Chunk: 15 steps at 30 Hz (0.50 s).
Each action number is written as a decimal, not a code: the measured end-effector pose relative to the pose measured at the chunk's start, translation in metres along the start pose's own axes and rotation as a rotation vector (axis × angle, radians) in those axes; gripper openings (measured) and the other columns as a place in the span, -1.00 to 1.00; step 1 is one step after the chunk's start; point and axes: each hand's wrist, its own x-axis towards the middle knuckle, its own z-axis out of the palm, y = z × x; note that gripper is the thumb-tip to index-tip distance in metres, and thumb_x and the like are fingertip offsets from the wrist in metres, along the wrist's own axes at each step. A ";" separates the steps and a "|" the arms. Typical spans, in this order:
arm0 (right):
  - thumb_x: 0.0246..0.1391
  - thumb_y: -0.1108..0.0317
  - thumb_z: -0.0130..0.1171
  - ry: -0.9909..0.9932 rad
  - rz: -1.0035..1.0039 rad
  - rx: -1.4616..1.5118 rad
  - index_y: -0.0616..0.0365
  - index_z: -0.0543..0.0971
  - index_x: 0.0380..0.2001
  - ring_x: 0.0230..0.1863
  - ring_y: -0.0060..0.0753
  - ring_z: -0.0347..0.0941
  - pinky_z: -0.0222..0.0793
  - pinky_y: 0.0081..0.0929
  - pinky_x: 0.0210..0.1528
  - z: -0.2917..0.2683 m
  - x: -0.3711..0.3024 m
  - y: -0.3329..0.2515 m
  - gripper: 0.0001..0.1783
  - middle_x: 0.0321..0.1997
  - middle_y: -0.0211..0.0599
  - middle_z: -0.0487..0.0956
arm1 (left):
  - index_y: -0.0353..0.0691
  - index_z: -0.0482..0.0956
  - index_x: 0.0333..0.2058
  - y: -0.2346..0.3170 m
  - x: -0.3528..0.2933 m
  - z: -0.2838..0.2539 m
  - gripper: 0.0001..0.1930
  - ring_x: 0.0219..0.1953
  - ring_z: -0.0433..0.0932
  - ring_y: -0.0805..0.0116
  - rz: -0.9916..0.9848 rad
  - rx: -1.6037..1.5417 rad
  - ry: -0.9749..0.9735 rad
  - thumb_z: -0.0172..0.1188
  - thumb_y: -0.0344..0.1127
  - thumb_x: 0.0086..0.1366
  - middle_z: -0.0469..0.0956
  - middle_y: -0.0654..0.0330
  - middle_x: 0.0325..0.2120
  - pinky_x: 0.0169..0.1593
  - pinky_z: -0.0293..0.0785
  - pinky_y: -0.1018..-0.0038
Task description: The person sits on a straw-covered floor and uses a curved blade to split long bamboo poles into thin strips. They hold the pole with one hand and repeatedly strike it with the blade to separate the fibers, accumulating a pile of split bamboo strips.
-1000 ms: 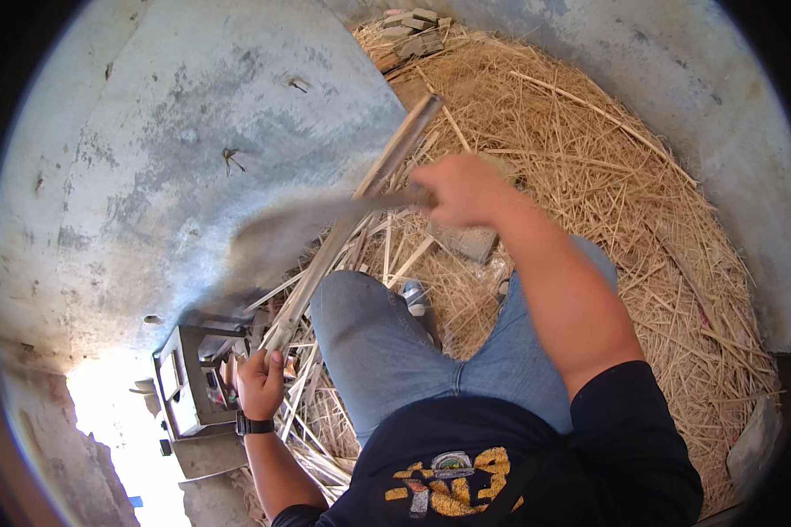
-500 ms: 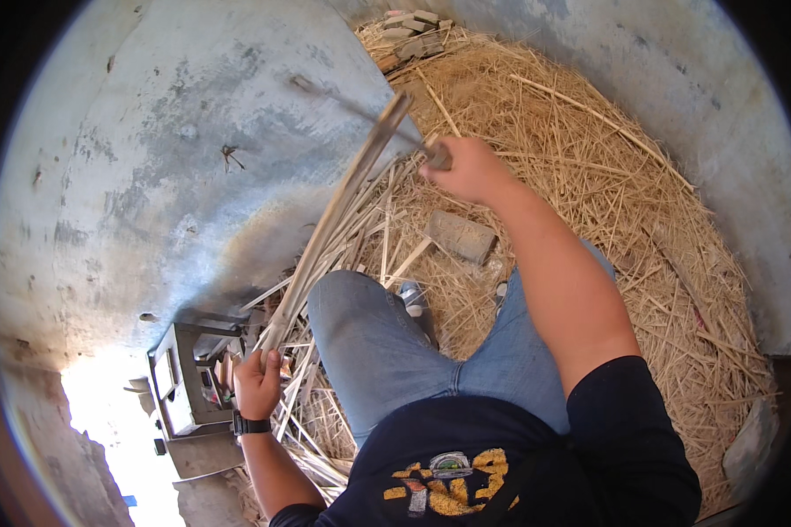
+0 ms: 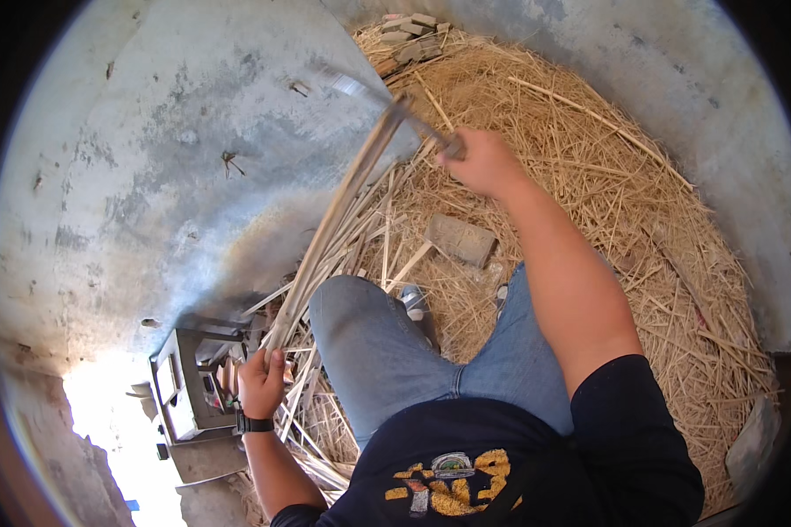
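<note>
My left hand (image 3: pixel 262 384) is closed around the lower end of a long split bamboo strip (image 3: pixel 337 209), beside my left knee. The strip slants up and away to the right, its far end near the wall corner. My right hand (image 3: pixel 483 163) grips the handle of a long-bladed knife (image 3: pixel 353 88), out in front of me. The pale blade is smeared by motion and points to the left, crossing the strip close to its far tip. Whether blade and strip touch, I cannot tell.
A brick (image 3: pixel 461 239) lies between my feet. Many thin strips (image 3: pixel 360 230) pile up along the left wall (image 3: pixel 193 132). Straw-like shavings (image 3: pixel 580 158) cover the floor. Stacked bricks (image 3: pixel 409 35) stand at the far end. A small cabinet (image 3: pixel 180 386) is at the left.
My right hand has shifted slightly up and to the right with the knife, and the blade has swung. My left hand and the bamboo strip have hardly moved.
</note>
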 end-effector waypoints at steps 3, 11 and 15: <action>0.01 0.07 0.33 0.173 0.198 0.123 0.18 0.61 -0.23 -0.27 -0.14 0.59 0.47 -0.24 -0.17 -0.006 0.009 0.011 -0.59 -0.35 -0.13 0.63 | -0.35 0.52 -0.49 0.000 0.001 -0.006 -0.51 -0.66 0.40 0.46 0.005 0.092 -0.024 0.11 0.04 0.38 0.44 0.12 -0.75 -0.57 0.23 0.40; 0.03 -0.01 0.32 0.214 0.327 0.216 0.26 0.59 -0.24 -0.28 -0.21 0.58 0.45 -0.27 -0.19 -0.024 -0.003 -0.007 -0.51 -0.32 -0.15 0.63 | -0.32 0.49 -0.50 -0.010 0.011 0.000 -0.50 -0.69 0.27 0.42 -0.027 0.126 -0.008 0.11 0.07 0.37 0.37 0.12 -0.78 -0.57 0.22 0.38; 0.04 -0.02 0.33 0.303 0.145 0.161 0.23 0.58 -0.30 -0.32 -0.26 0.56 0.43 -0.29 -0.23 -0.019 -0.005 -0.006 -0.53 -0.37 -0.18 0.62 | -0.31 0.44 -0.53 0.003 0.012 -0.001 -0.49 -0.70 0.30 0.41 0.011 0.139 0.023 0.12 0.07 0.37 0.36 0.11 -0.78 -0.57 0.23 0.36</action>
